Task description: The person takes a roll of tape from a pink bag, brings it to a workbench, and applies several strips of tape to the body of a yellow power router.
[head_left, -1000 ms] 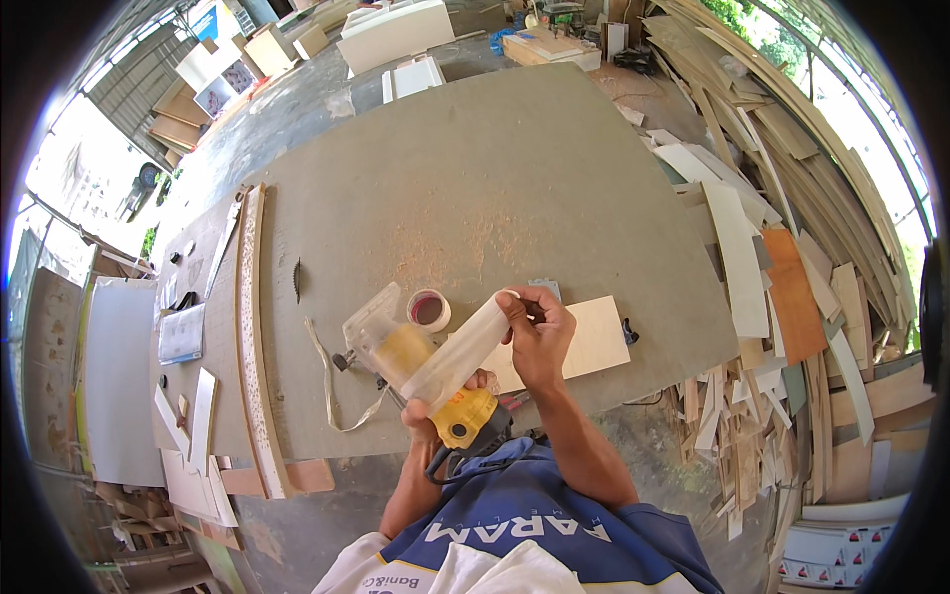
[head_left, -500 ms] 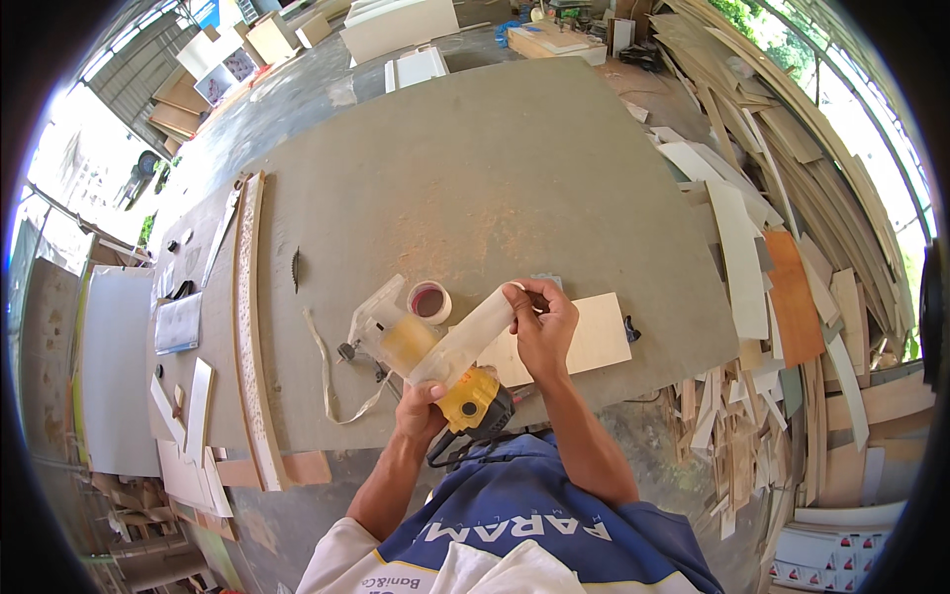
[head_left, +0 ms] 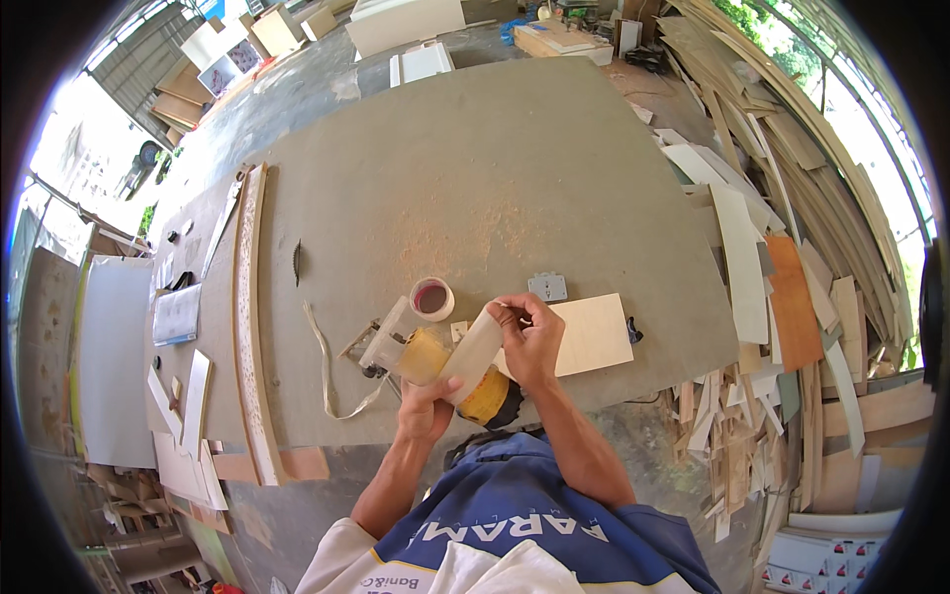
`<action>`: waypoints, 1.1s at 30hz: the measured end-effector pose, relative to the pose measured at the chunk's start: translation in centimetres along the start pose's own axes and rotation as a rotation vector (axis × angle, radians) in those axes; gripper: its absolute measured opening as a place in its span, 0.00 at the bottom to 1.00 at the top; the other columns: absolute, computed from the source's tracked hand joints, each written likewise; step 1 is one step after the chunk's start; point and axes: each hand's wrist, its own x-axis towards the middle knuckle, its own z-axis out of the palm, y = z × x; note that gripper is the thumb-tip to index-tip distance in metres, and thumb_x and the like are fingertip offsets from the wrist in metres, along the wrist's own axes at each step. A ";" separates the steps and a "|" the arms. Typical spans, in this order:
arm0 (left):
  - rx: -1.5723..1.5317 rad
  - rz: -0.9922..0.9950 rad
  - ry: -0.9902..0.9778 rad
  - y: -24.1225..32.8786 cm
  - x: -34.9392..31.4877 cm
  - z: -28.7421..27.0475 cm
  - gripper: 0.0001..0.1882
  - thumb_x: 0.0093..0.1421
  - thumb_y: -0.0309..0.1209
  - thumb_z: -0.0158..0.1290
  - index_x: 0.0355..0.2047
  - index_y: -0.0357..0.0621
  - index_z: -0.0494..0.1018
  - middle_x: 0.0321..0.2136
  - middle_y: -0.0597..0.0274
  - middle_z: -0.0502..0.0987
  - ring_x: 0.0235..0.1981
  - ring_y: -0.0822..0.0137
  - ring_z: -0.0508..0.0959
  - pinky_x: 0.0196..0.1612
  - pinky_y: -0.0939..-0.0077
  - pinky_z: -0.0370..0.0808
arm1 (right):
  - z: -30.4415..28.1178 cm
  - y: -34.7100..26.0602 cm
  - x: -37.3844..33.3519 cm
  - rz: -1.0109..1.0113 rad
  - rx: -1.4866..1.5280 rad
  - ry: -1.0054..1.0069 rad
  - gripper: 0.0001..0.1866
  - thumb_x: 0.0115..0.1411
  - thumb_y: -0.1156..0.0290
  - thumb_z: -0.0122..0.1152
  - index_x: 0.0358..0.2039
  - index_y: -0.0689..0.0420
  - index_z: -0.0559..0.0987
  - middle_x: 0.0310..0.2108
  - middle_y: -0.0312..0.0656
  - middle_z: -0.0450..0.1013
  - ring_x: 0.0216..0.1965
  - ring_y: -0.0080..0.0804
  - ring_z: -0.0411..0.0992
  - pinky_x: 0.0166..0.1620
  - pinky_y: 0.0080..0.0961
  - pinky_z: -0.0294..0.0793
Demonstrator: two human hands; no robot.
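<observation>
A yellow and black handheld power tool (head_left: pixel 485 396), which looks like a trim router with a clear plastic base (head_left: pixel 391 332), lies tilted across my left hand (head_left: pixel 424 408). The fingers of that hand close round its body from below, with the thumb on top. Between thumb and fingertips my right hand (head_left: pixel 527 337) pinches the upper end of a wide whitish strip of tape (head_left: pixel 472 348). The strip runs down over the yellow body to my left thumb. Just beyond the tool, a roll of tape (head_left: pixel 431 298) lies flat on the table.
A pale board (head_left: pixel 594 337) and a grey metal plate (head_left: pixel 547 287) lie beside my right hand. On the large table (head_left: pixel 465 148) there are sawdust, a long white-edged strip (head_left: pixel 249 327) and a loose cord (head_left: pixel 325 366). Wood offcuts (head_left: pixel 732 426) pile up at the right.
The tool has turned and shifted slightly right in my left hand. My right hand has moved a little left and down with the tape end, uncovering the grey plate.
</observation>
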 end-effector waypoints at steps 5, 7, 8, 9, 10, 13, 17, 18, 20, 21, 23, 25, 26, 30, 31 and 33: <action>-0.016 0.015 0.068 -0.7 -0.1 -1.0 0.40 0.42 0.20 0.62 0.59 0.36 0.66 0.51 0.51 0.76 0.54 0.54 0.78 0.59 0.58 0.74 | 0.9 -0.5 -0.5 -0.032 0.075 -0.063 0.06 0.64 0.73 0.69 0.34 0.62 0.83 0.25 0.36 0.78 0.25 0.18 0.73 0.28 0.19 0.73; -0.059 0.025 0.051 -1.1 -0.1 -2.1 0.41 0.40 0.22 0.64 0.58 0.37 0.66 0.51 0.51 0.76 0.53 0.54 0.78 0.58 0.58 0.75 | 1.2 -0.7 -0.8 0.000 0.105 -0.104 0.05 0.64 0.73 0.69 0.33 0.62 0.83 0.25 0.34 0.78 0.24 0.16 0.72 0.26 0.17 0.72; -0.056 0.040 0.045 -1.0 -0.1 -2.0 0.41 0.39 0.23 0.64 0.58 0.37 0.66 0.50 0.51 0.76 0.53 0.54 0.78 0.57 0.59 0.76 | 1.2 -1.0 -0.9 0.022 0.114 -0.126 0.06 0.64 0.73 0.69 0.33 0.62 0.83 0.25 0.34 0.78 0.24 0.16 0.72 0.26 0.17 0.72; -0.053 0.055 0.039 -0.9 -0.2 -1.9 0.42 0.38 0.23 0.64 0.58 0.38 0.66 0.50 0.52 0.76 0.52 0.54 0.78 0.56 0.59 0.77 | 1.2 -1.3 -1.0 0.044 0.123 -0.149 0.06 0.64 0.73 0.69 0.33 0.62 0.83 0.24 0.34 0.78 0.24 0.15 0.72 0.25 0.16 0.71; -0.050 0.070 0.034 -0.9 -0.2 -1.9 0.42 0.38 0.24 0.65 0.58 0.38 0.66 0.50 0.52 0.75 0.52 0.54 0.78 0.55 0.59 0.77 | 1.2 -1.4 -1.0 0.043 0.123 -0.157 0.06 0.64 0.72 0.69 0.33 0.62 0.83 0.24 0.33 0.78 0.24 0.15 0.71 0.25 0.16 0.71; -0.067 0.110 0.006 -0.9 -0.1 -2.0 0.42 0.37 0.25 0.66 0.57 0.39 0.66 0.48 0.54 0.74 0.50 0.56 0.78 0.53 0.61 0.78 | 1.1 -1.8 -1.1 0.066 0.121 -0.185 0.07 0.64 0.72 0.69 0.33 0.62 0.82 0.24 0.34 0.78 0.24 0.16 0.72 0.27 0.18 0.72; -0.087 0.163 -0.085 -0.5 0.2 -0.8 0.42 0.34 0.27 0.68 0.55 0.40 0.66 0.45 0.57 0.72 0.48 0.58 0.78 0.52 0.63 0.79 | 0.6 -1.9 -1.5 0.187 0.120 -0.252 0.07 0.63 0.72 0.70 0.35 0.63 0.82 0.25 0.37 0.79 0.26 0.18 0.73 0.31 0.21 0.74; -0.082 0.174 -0.103 -0.5 0.2 -0.8 0.42 0.34 0.28 0.68 0.54 0.40 0.67 0.44 0.57 0.72 0.47 0.58 0.78 0.52 0.63 0.79 | 0.5 -1.9 -1.6 0.222 0.123 -0.270 0.07 0.63 0.72 0.70 0.35 0.63 0.82 0.25 0.37 0.79 0.26 0.18 0.73 0.30 0.21 0.74; -0.074 0.186 -0.143 -0.4 0.3 -0.6 0.42 0.33 0.28 0.68 0.53 0.40 0.67 0.43 0.57 0.72 0.46 0.59 0.77 0.51 0.64 0.78 | 0.4 -1.8 -2.0 0.256 0.154 -0.289 0.08 0.63 0.71 0.70 0.35 0.63 0.82 0.26 0.37 0.79 0.26 0.18 0.74 0.30 0.20 0.74; -0.072 0.188 -0.166 -0.4 0.3 -0.5 0.42 0.33 0.28 0.68 0.52 0.40 0.67 0.43 0.57 0.72 0.46 0.59 0.77 0.50 0.64 0.78 | 0.3 -1.7 -2.2 0.274 0.168 -0.298 0.09 0.63 0.71 0.70 0.35 0.64 0.82 0.26 0.38 0.79 0.26 0.18 0.74 0.30 0.20 0.74; -0.078 0.188 -0.198 -0.4 0.4 -0.4 0.41 0.32 0.29 0.68 0.51 0.40 0.67 0.42 0.57 0.72 0.46 0.59 0.77 0.50 0.65 0.78 | 0.2 -1.4 -2.5 0.274 0.215 -0.282 0.09 0.63 0.70 0.70 0.36 0.64 0.82 0.26 0.38 0.79 0.27 0.18 0.74 0.30 0.20 0.74; -0.096 0.186 -0.217 -0.6 0.6 -0.4 0.41 0.31 0.29 0.68 0.51 0.40 0.67 0.41 0.57 0.71 0.45 0.59 0.76 0.49 0.65 0.78 | 0.1 -1.2 -2.7 0.260 0.228 -0.279 0.09 0.63 0.70 0.70 0.36 0.64 0.82 0.27 0.38 0.80 0.27 0.18 0.74 0.30 0.19 0.74; -0.099 0.196 -0.227 -0.9 0.7 -0.7 0.41 0.30 0.29 0.67 0.50 0.40 0.67 0.41 0.57 0.70 0.46 0.59 0.75 0.50 0.66 0.77 | 0.0 -1.2 -2.7 0.246 0.216 -0.282 0.09 0.63 0.70 0.70 0.36 0.64 0.82 0.27 0.38 0.80 0.28 0.17 0.73 0.30 0.19 0.74; -0.095 0.189 -0.356 -1.2 1.3 -1.6 0.41 0.27 0.30 0.65 0.49 0.41 0.68 0.42 0.58 0.67 0.48 0.59 0.71 0.52 0.68 0.75 | 0.0 -1.0 -3.2 0.188 0.128 -0.336 0.08 0.64 0.71 0.69 0.35 0.63 0.81 0.27 0.37 0.79 0.28 0.18 0.73 0.32 0.20 0.74; -0.094 0.186 -0.390 -1.3 1.6 -1.8 0.41 0.27 0.29 0.66 0.49 0.41 0.68 0.43 0.58 0.67 0.49 0.59 0.71 0.52 0.67 0.75 | -0.1 -0.9 -3.3 0.235 0.150 -0.351 0.08 0.64 0.71 0.68 0.35 0.63 0.81 0.27 0.37 0.78 0.28 0.18 0.72 0.32 0.20 0.74; -0.097 0.194 -0.440 -1.7 2.3 -2.4 0.41 0.28 0.29 0.67 0.49 0.41 0.69 0.46 0.59 0.67 0.50 0.60 0.72 0.52 0.66 0.76 | -0.2 -0.7 -3.4 0.323 0.196 -0.386 0.08 0.65 0.71 0.67 0.35 0.63 0.80 0.26 0.37 0.77 0.28 0.19 0.71 0.33 0.21 0.73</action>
